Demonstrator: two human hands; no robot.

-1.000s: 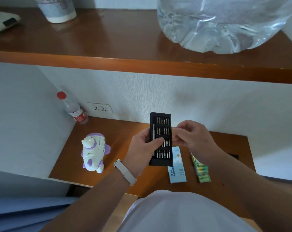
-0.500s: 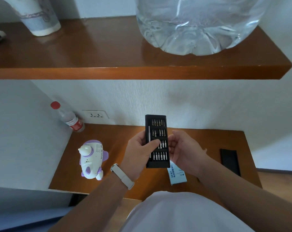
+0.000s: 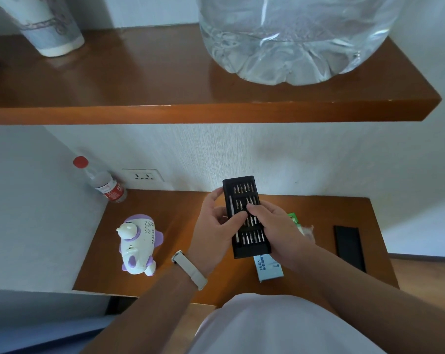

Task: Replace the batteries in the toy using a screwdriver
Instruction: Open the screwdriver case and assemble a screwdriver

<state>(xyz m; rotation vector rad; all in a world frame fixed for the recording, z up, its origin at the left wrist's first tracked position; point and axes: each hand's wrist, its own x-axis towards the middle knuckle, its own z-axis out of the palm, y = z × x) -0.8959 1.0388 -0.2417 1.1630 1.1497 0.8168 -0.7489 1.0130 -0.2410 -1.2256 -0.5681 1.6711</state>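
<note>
Black screwdriver bit case (image 3: 247, 218) open, held above table (image 3: 185, 208) by both hands. Left hand (image 3: 216, 226) grips case's left edge, thumb across it. Right hand (image 3: 275, 226) cradles right side, fingertips among bits. Step: choosing bit, driver; next needs precise pinch. Toy (image 3: 138, 245) lies left of left hand, untouched. Green batteries (image 3: 293, 219) just beyond right hand.
</note>
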